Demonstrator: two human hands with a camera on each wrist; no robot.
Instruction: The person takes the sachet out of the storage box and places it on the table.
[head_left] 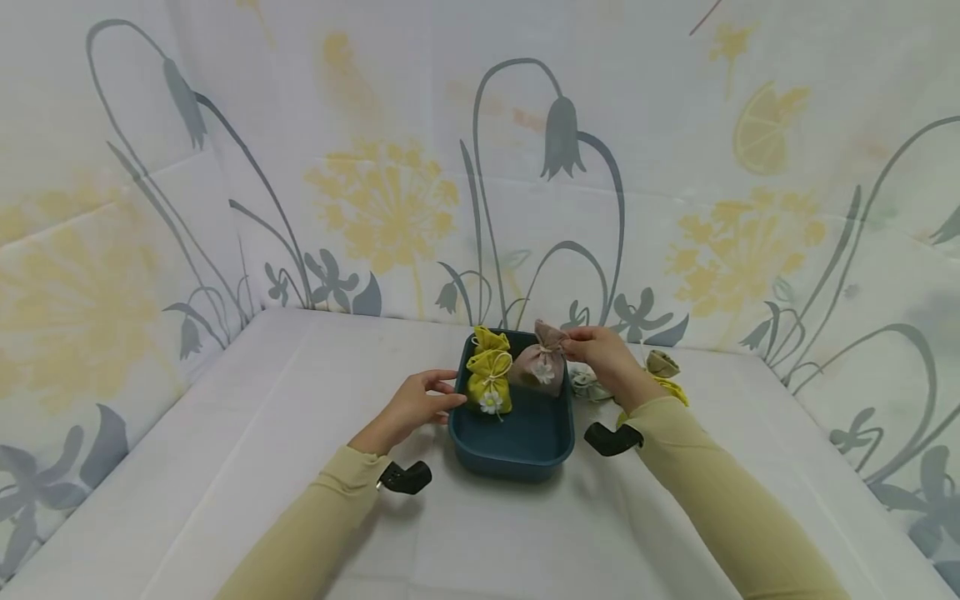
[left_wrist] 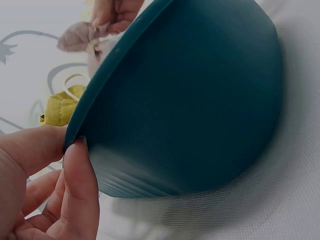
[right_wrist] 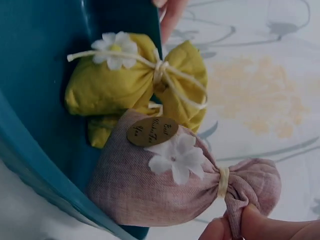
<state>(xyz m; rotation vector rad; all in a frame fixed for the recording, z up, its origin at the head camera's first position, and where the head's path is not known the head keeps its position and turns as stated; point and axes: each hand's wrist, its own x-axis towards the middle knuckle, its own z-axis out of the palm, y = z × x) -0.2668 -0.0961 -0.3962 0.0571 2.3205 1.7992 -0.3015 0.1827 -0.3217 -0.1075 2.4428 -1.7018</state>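
"Best Wishes For You", tag (right_wrist: 151,132) on pouch (right_wrist: 145,195)

Head view high and downward, wrist views close, bin (head_left: 513,468) in all

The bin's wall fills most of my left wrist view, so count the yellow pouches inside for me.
Observer: Two yellow pouches sit one behind the other along the left side of the bin.
Operator: Check the pink pouch for a tag.
Observer: The pink pouch carries an oval tag with lettering.
Operator: Now report what lies right of the bin.
Observer: More pouches lie on the table there, partly hidden by the right hand and arm.
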